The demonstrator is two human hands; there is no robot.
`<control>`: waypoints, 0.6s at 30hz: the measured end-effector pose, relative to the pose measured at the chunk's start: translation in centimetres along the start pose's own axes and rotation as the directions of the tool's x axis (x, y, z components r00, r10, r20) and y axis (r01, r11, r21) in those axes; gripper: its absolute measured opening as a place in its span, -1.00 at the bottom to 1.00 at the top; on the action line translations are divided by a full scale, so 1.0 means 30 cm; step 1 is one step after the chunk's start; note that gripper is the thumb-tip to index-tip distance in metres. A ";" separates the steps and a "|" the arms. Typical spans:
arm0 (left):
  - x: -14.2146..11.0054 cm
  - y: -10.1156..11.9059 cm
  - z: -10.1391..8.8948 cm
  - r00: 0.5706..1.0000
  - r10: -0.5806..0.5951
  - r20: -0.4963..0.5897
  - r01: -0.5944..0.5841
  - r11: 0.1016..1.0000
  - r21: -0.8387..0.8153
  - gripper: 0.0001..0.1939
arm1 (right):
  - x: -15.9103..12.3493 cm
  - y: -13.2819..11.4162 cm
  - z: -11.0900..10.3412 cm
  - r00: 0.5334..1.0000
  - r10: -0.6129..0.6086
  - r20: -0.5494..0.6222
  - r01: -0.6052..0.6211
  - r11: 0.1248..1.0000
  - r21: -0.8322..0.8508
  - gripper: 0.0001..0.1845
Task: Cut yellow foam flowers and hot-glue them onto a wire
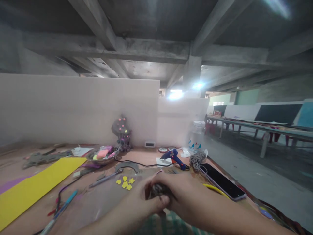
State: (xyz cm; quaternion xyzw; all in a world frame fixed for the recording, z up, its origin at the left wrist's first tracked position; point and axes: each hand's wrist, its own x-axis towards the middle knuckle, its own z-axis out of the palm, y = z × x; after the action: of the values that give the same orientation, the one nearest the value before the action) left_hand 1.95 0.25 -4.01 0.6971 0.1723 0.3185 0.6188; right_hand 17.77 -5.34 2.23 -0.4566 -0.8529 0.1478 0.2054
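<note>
Close to the table's front edge, my left hand (pixel 144 198) and my right hand (pixel 181 190) come together around a small dark grey piece (pixel 159 189). Fingers of both hands are curled about it, hiding most of its shape, so its kind does not show. Beyond the left hand lie several small yellow flower and heart cutouts (pixel 125 183). A blue glue gun (pixel 178 159) rests past my right hand, with a ball of grey yarn (pixel 197 160) and a dark-screened phone (pixel 221 181) to its right.
Yellow sheet (pixel 44 186), pens (pixel 65 207) and a dish of colourful bits (pixel 102 156) occupy the left side. At the back stand a decorated dark craft piece (pixel 122 132), a small display (pixel 150 144) and a clear plastic jar (pixel 197 137), before a white partition (pixel 80 111).
</note>
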 end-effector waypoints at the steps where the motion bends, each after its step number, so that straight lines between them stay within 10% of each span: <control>1: 0.003 -0.003 -0.003 1.000 -0.017 0.010 0.017 1.000 -0.019 -0.39 | 0.000 0.019 0.000 1.000 0.014 -0.017 -0.014 1.000 -0.003 -0.54; 18: -0.004 -0.012 -0.014 0.975 -0.157 -0.154 0.182 0.970 0.162 -0.33 | -0.034 0.002 -0.054 0.998 -0.057 0.013 0.054 0.988 0.146 -0.70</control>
State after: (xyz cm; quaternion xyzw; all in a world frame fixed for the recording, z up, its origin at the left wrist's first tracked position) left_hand 1.63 0.55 -4.38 0.7074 0.3019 0.2960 0.5664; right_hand 19.12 -6.07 3.38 -0.4151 -0.8539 0.2078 0.2351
